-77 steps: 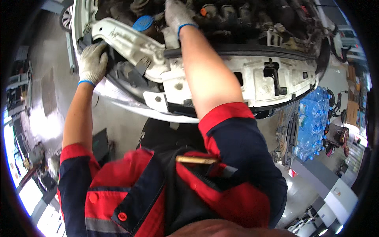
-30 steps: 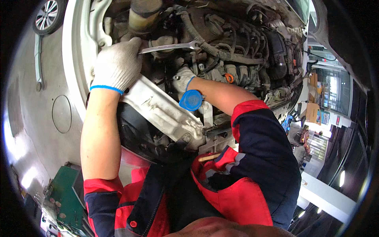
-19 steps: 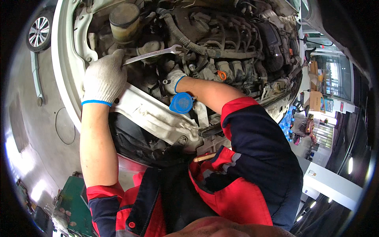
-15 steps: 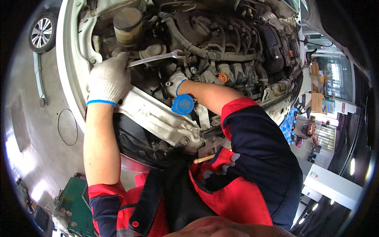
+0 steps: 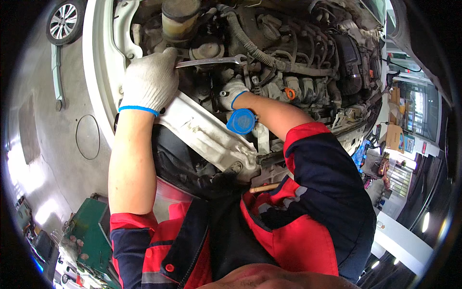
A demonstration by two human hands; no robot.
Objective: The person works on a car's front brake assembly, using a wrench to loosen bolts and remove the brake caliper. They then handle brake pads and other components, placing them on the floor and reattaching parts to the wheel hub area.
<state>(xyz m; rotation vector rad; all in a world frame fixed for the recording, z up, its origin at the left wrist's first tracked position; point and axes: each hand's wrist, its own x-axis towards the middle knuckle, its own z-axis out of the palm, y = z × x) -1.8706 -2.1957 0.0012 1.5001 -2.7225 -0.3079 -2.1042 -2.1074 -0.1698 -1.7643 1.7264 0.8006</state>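
My left hand, in a white knitted glove with a blue cuff, is closed round one end of a long metal wrench. The wrench lies across the engine bay, its open-ended jaw beside a ribbed hose. Lower and to the right, my right hand reaches down among the engine parts in a matching glove. Its fingers look curled and are partly hidden; a small round metal end shows at them, too little to name. Just below that wrist sits a blue reservoir cap.
A cloudy fluid reservoir stands beyond my left hand. The white front crossmember runs between me and the engine. An orange ring handle is right of my right hand. A green cabinet stands behind at lower left.
The whole view has shifted, so the car and both hands appear farther right and a little higher. My left hand keeps its grip on the wrench; my right hand stays low among the parts.
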